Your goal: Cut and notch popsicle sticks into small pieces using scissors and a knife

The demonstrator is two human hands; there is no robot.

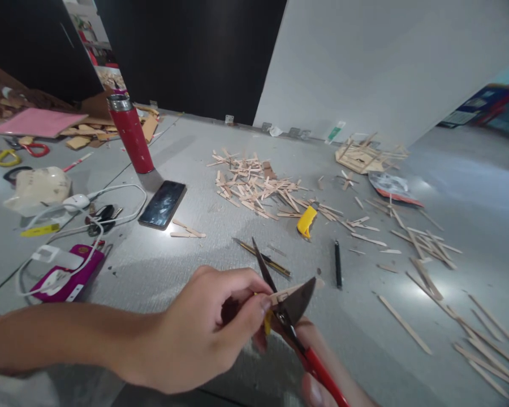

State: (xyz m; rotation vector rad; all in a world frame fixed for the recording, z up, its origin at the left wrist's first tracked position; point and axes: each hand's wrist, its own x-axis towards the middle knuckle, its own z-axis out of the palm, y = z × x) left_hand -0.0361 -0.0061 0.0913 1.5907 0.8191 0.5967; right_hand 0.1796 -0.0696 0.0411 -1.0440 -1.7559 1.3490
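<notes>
My left hand (pixel 203 328) pinches a thin wooden stick (pixel 283 294) between thumb and forefinger near the bottom middle. My right hand (pixel 318 350), partly cut off by the lower edge, grips scissors (pixel 299 302) with a red handle. Their dark blades are spread apart, with the stick lying across them close to the pivot. A bit of yellow (pixel 267 321) shows under my left fingertips; what it belongs to is hidden. Just beyond the blades lie a pencil (pixel 275 265) and a thin blade-like strip. Farther right are a yellow cutter (pixel 307 221) and a black pen-like stick (pixel 338 264).
A heap of wooden sticks (pixel 254 183) covers the table's middle, with more scattered at right. A stick-built frame (pixel 360 155) stands at the back right. On the left are a phone (pixel 163 204), red bottle (pixel 131 135), white cable (pixel 142 195) and purple case (pixel 74 271).
</notes>
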